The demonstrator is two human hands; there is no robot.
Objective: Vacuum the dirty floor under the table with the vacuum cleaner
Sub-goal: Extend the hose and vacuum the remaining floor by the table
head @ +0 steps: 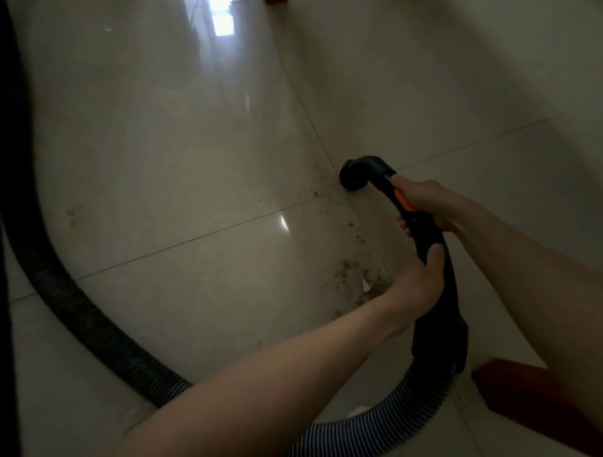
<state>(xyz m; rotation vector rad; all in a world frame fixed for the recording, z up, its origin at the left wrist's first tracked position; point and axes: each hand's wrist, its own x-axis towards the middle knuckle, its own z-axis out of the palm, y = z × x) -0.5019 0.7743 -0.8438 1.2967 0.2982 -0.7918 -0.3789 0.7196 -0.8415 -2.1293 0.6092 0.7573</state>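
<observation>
The black vacuum nozzle sits on the pale tiled floor beside scattered dirt. My right hand and left hand both wrap the rigid handle, the best hold; the ribbed hose looks floppy and light.

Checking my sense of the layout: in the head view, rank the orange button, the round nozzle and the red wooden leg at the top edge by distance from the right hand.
1. Orange button, beside the right hand on the handle.
2. Round nozzle, just ahead, on the floor.
3. Red wooden leg, far off at the top edge.
</observation>
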